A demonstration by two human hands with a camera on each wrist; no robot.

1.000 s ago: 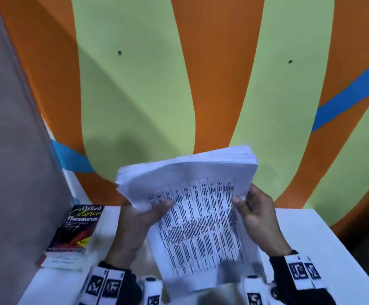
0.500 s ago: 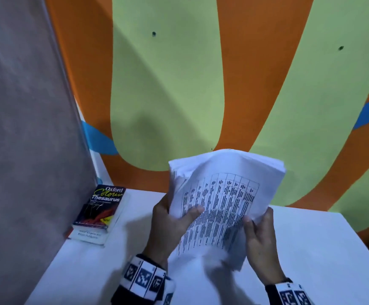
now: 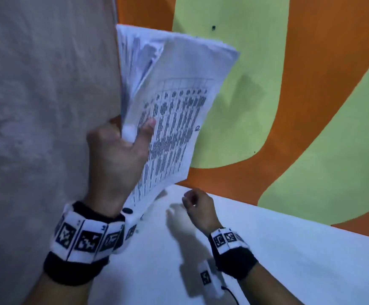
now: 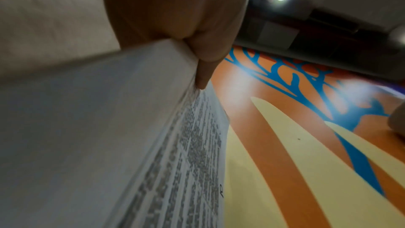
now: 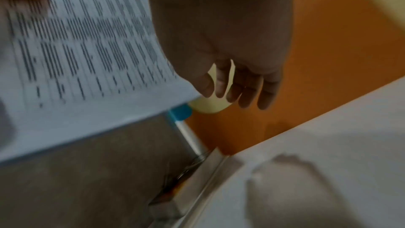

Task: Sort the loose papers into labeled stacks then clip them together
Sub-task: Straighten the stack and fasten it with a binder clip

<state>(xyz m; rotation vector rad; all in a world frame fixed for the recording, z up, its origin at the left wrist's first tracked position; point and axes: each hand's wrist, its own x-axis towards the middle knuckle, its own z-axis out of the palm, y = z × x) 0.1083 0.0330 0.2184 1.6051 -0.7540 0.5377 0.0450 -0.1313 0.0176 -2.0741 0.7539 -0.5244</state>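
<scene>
1. Paper stack [image 3: 174, 111] is hanging upright, well above the white table [image 3: 289, 249], its printed top sheet facing the striped wall [image 3: 311, 84].
2. L hand [image 3: 115, 155] is gripping the stack's lower edge, thumb across the print.
3. R hand [image 3: 198, 205] is hovering just above the table, fingers loosely curled, holding nothing.

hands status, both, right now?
Left hand: grips the thick stack of white printed papers, raised off the white table.
Right hand: holds nothing, fingers loosely curled above the table.
</scene>
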